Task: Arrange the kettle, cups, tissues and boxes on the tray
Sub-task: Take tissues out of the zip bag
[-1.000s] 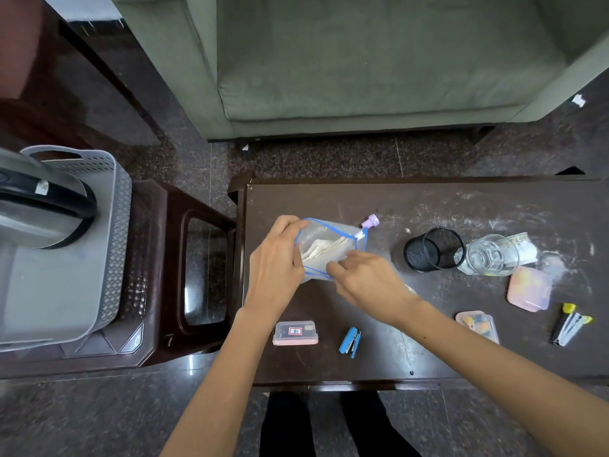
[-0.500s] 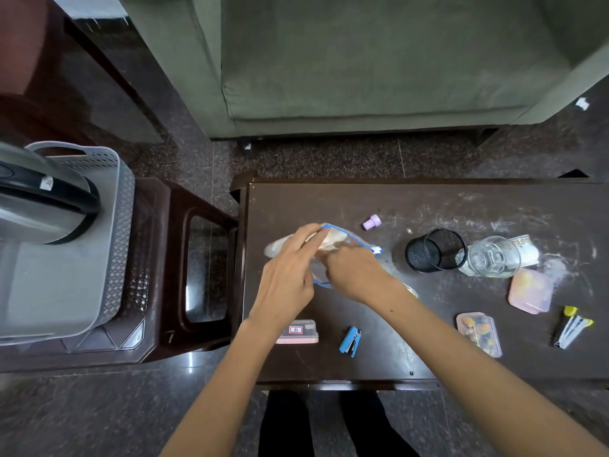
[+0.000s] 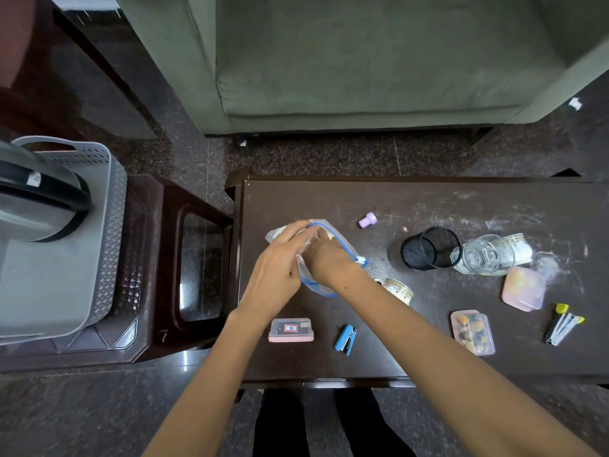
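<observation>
while both hands work at the pouch [image 3: 342,255] near the left end of the table [image 3: 428,206], the left hand [image 3: 275,273] lies over its upper left part with long fingers [image 3: 296,227] laid along the top edge, and the right hand [image 3: 324,258] is curled onto the pouch from the right, seemingly pinching at the blue rim; whether the left truly grips or only presses i cannot tell. the pouch looks to hold tissues, so the step in hand is judged to be closing or gathering it before it goes to the tray [image 3: 99,225]. to do that well, keep one hand pinning the pouch flat and let the other run along the rim to the small white slider at the right, then lift it by both ends so nothing spills.

just right of the right wrist lies a patterned cup [image 3: 397,288] on its side; further right a black mesh cup [image 3: 431,247], a glass [image 3: 486,255] and another patterned cup [image 3: 519,244] lie touching in a row. a lilac cap [image 3: 368,220] sits beyond the pouch. near the front edge are a pink box [image 3: 291,329], a blue stapler [image 3: 345,338], a box of coloured bits [image 3: 473,331], a pale pink box [image 3: 524,288] and some markers [image 3: 560,324]. the grey tray stands on a stool [image 3: 184,258] left of the table, with the kettle [image 3: 36,192] already in it.
</observation>
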`<state>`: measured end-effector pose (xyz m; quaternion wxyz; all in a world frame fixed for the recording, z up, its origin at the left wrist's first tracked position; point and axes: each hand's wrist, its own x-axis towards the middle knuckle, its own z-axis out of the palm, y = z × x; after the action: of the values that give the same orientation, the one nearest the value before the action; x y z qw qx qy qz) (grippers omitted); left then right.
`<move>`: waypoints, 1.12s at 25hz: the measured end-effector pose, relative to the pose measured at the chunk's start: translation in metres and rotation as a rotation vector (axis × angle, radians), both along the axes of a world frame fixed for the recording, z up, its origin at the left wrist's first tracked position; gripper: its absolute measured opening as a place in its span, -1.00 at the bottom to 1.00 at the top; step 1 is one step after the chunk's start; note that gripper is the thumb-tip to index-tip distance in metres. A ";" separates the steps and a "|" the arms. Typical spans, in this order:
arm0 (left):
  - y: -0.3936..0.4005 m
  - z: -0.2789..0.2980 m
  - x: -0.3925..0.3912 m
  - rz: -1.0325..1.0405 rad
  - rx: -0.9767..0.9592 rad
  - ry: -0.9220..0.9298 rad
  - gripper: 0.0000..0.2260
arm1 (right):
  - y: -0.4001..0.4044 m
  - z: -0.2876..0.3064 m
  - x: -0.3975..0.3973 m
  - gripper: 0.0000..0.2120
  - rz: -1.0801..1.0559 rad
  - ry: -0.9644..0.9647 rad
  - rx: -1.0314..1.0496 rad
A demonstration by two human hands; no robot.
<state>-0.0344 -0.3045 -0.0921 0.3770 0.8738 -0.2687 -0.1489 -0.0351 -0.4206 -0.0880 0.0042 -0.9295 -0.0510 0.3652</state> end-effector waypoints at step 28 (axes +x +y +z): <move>-0.024 0.020 0.005 0.122 -0.018 0.113 -0.42 | -0.064 0.066 -0.067 -0.79 -0.909 -1.013 0.760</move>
<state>-0.0291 -0.3288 -0.0719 0.4077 0.8754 -0.1946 -0.1720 -0.1021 -0.4848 -0.0220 0.4478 -0.8475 0.2178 -0.1838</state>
